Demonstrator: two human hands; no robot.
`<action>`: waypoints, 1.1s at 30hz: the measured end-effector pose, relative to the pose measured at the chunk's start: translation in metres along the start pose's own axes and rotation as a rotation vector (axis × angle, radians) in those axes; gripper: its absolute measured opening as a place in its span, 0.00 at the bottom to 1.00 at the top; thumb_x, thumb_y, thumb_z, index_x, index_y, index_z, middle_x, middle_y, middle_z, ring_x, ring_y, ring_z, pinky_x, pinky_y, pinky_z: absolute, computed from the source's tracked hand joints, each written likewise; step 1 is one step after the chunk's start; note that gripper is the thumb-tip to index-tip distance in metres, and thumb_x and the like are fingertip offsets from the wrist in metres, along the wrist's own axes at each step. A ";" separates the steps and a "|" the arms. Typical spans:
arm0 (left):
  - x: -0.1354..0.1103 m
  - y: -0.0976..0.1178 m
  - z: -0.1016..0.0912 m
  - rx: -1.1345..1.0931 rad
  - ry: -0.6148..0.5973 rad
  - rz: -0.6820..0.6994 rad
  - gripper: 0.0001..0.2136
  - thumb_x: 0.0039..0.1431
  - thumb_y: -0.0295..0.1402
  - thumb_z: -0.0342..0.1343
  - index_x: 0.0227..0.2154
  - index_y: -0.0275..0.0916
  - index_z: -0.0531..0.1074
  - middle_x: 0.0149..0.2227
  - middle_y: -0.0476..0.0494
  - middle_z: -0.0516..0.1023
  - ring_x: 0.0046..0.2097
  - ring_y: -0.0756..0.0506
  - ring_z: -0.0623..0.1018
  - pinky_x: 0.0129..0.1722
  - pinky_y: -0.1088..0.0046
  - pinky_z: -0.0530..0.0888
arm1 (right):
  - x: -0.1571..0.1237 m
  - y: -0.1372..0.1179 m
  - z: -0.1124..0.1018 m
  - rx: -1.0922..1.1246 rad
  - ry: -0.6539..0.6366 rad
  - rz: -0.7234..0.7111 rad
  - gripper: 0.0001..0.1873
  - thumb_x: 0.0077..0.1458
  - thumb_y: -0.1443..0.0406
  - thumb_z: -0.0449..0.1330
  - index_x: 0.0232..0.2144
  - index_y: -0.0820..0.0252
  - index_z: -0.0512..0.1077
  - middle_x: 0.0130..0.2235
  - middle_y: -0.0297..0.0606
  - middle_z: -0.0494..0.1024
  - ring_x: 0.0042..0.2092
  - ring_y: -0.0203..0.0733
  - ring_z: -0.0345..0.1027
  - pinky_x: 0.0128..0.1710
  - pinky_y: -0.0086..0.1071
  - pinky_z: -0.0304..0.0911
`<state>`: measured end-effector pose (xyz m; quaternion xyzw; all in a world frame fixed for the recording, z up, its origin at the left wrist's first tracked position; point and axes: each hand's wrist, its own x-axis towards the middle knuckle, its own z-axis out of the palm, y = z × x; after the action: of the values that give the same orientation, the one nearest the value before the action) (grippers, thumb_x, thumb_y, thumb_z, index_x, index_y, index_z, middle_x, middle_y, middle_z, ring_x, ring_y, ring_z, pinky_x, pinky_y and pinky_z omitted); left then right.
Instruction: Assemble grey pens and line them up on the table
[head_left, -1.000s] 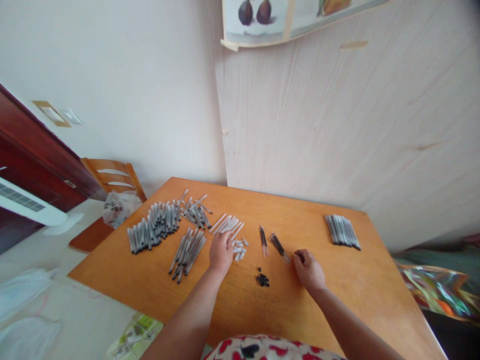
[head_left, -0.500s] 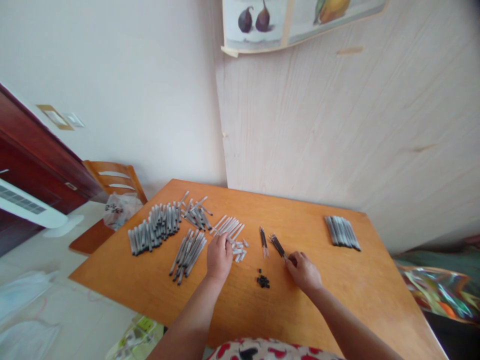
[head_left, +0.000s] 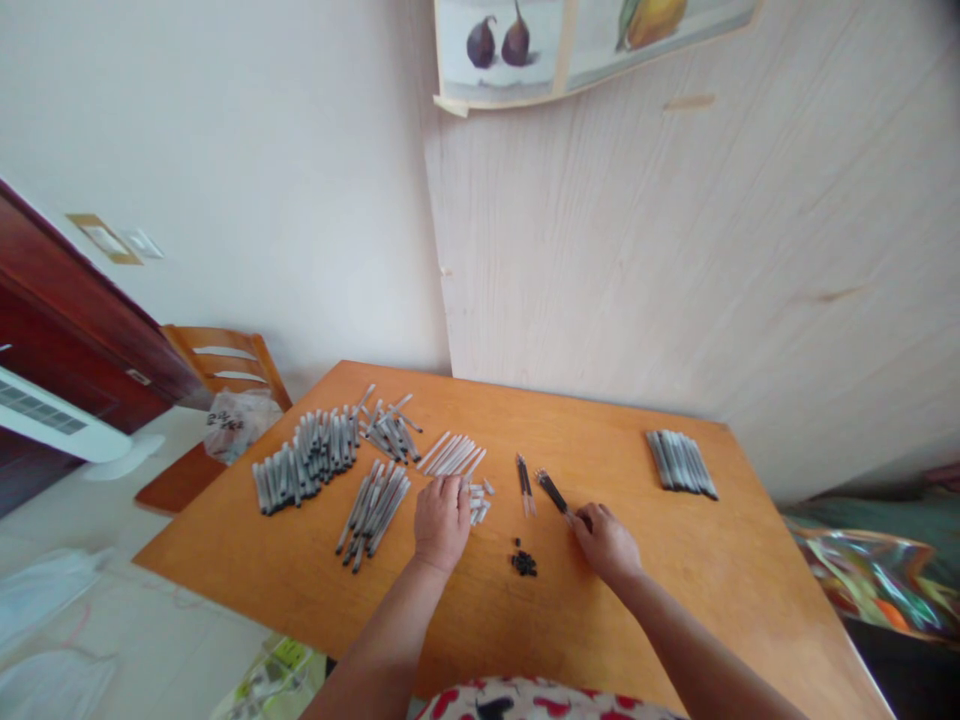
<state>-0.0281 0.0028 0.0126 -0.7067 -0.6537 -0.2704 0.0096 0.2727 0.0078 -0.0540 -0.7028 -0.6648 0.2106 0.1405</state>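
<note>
Layout on a wooden table [head_left: 480, 635], seen from above; clock directions are read from each hand as named, 12 being toward the wall [head_left: 585, 270]. Right hand [head_left: 607, 540]: thumb and fingers drawn together on the near, clear ends of a fanned bundle of dark refills [head_left: 553, 490], which lies on the table toward 10 o'clock; the number of refills between the fingers cannot be told. A separate pair of refills [head_left: 525, 480] lies beyond the bundle, also toward 10 o'clock; small black plugs [head_left: 524, 563] form a heap near 9 o'clock, and a neat row of grey pens [head_left: 681, 462] lies well apart at 2 o'clock. Left hand [head_left: 442, 522]: back upward, fingers curled and close together; whether anything is held beneath them cannot be told. Clear tubes [head_left: 453, 453] lie side by side at 12 o'clock, short pale caps [head_left: 478, 505] just beside the hand at 2 o'clock. A loose sheaf of dark-tipped pens [head_left: 373, 508] lies at 9 o'clock, a larger bank of pens [head_left: 307, 460] at 10 o'clock, and a crossed heap of pens [head_left: 390, 432] at 11 o'clock
</note>
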 end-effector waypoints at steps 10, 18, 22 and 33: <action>-0.012 0.002 0.013 -0.113 -0.082 -0.013 0.12 0.66 0.30 0.45 0.47 0.42 0.71 0.41 0.41 0.74 0.45 0.42 0.72 0.46 0.65 0.70 | -0.003 0.004 -0.002 0.074 0.045 -0.014 0.09 0.60 0.61 0.53 0.32 0.57 0.70 0.36 0.39 0.76 0.36 0.41 0.69 0.33 0.31 0.55; -0.008 0.006 0.017 -0.222 -0.134 -0.016 0.16 0.60 0.24 0.47 0.48 0.42 0.72 0.43 0.41 0.76 0.46 0.42 0.73 0.48 0.63 0.70 | -0.004 -0.030 -0.023 0.332 0.032 -0.143 0.12 0.60 0.56 0.50 0.31 0.56 0.67 0.27 0.35 0.73 0.29 0.41 0.67 0.30 0.32 0.57; -0.005 0.007 0.014 -0.200 -0.136 -0.034 0.17 0.58 0.22 0.48 0.47 0.42 0.73 0.44 0.41 0.77 0.46 0.42 0.74 0.48 0.63 0.68 | -0.006 -0.053 -0.036 0.378 -0.015 -0.274 0.14 0.61 0.56 0.50 0.30 0.57 0.67 0.27 0.35 0.72 0.29 0.40 0.65 0.30 0.31 0.57; -0.002 0.003 0.010 -0.116 -0.136 -0.070 0.16 0.58 0.24 0.50 0.46 0.43 0.74 0.43 0.41 0.76 0.47 0.40 0.72 0.51 0.60 0.65 | -0.012 -0.067 -0.041 0.398 -0.091 -0.354 0.11 0.60 0.60 0.52 0.29 0.57 0.68 0.25 0.33 0.70 0.28 0.38 0.62 0.29 0.31 0.55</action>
<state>-0.0212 0.0039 0.0045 -0.6997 -0.6603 -0.2592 -0.0850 0.2338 0.0040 0.0150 -0.5241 -0.7283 0.3407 0.2807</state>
